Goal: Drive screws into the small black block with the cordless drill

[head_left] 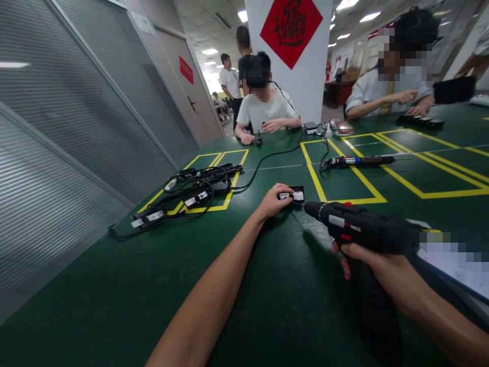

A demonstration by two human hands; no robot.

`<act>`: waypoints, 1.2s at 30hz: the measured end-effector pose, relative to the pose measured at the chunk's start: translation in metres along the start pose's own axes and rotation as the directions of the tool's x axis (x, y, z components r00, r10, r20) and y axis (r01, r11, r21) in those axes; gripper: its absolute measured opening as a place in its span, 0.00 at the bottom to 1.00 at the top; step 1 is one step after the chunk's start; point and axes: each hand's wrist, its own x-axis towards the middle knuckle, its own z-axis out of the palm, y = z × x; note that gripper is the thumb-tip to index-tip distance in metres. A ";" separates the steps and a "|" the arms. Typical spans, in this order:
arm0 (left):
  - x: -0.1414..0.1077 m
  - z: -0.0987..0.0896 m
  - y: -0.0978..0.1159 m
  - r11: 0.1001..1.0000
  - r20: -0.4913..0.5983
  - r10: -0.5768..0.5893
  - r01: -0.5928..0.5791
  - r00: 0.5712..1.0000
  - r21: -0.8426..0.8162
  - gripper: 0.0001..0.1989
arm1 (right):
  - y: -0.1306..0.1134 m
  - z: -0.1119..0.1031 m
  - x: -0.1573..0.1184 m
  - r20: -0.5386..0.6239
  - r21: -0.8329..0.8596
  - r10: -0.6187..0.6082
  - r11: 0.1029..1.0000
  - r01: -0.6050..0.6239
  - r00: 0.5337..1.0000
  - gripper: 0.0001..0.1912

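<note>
My right hand point(372, 262) is wrapped around the grip of a black cordless drill point(367, 227) with red accents. The drill points left, and its thin bit reaches toward a small black rectangular part point(299, 194) with white pieces on it. Whether the bit touches that part I cannot tell. My left hand point(275, 200) is closed around the part's left end, holding it against the green table point(267, 285). My left palm hides some of that end.
Black cables and strips with white labels point(196, 199) lie at left inside yellow tape. A pen-shaped electric tool point(359, 161) with a coiled cord lies beyond the drill. A tablet-like screen point(458, 265) is at right. Two people sit across the table.
</note>
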 end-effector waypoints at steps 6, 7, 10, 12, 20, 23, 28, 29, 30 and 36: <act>0.000 0.000 0.001 1.000 0.011 -0.018 0.018 1.000 0.006 0.14 | -0.002 0.001 -0.003 0.003 0.032 -0.014 0.999 0.013 1.000 0.09; 0.000 0.000 0.001 1.000 0.009 -0.023 0.023 1.000 0.007 0.14 | -0.001 0.001 -0.003 0.001 0.031 -0.020 0.999 0.020 1.000 0.09; 0.000 0.001 0.001 1.000 -0.004 -0.028 0.028 1.000 0.007 0.14 | 0.001 0.000 -0.002 -0.006 0.013 -0.023 1.000 0.023 1.000 0.10; 0.000 0.001 0.001 1.000 -0.011 -0.025 0.025 1.000 0.011 0.14 | 0.000 -0.001 -0.003 -0.004 -0.010 -0.033 0.999 0.032 0.999 0.10; -0.002 0.000 0.001 1.000 -0.001 -0.012 0.012 1.000 0.003 0.14 | -0.004 -0.003 -0.006 -0.010 -0.080 -0.084 0.993 0.083 0.996 0.08; -0.002 0.001 0.003 1.000 0.013 -0.014 0.014 1.000 0.007 0.14 | -0.005 -0.002 -0.005 0.002 -0.087 -0.095 0.992 0.094 0.996 0.09; -0.002 0.004 0.008 1.000 0.029 0.007 -0.007 1.000 0.010 0.13 | -0.010 0.002 -0.006 -0.029 -0.065 -0.082 0.995 0.079 0.996 0.10; -0.002 0.005 0.009 1.000 0.027 0.006 -0.006 1.000 0.015 0.13 | -0.011 0.003 -0.006 -0.042 -0.063 -0.068 0.996 0.065 0.997 0.09; -0.002 0.005 0.009 1.000 0.022 -0.001 0.000 1.000 0.021 0.13 | -0.012 0.003 -0.007 -0.055 -0.062 -0.058 0.997 0.055 0.997 0.09; -0.002 0.004 0.011 1.000 0.022 -0.027 0.026 0.999 0.017 0.13 | -0.013 0.004 -0.007 -0.076 -0.060 -0.064 0.996 0.059 0.995 0.08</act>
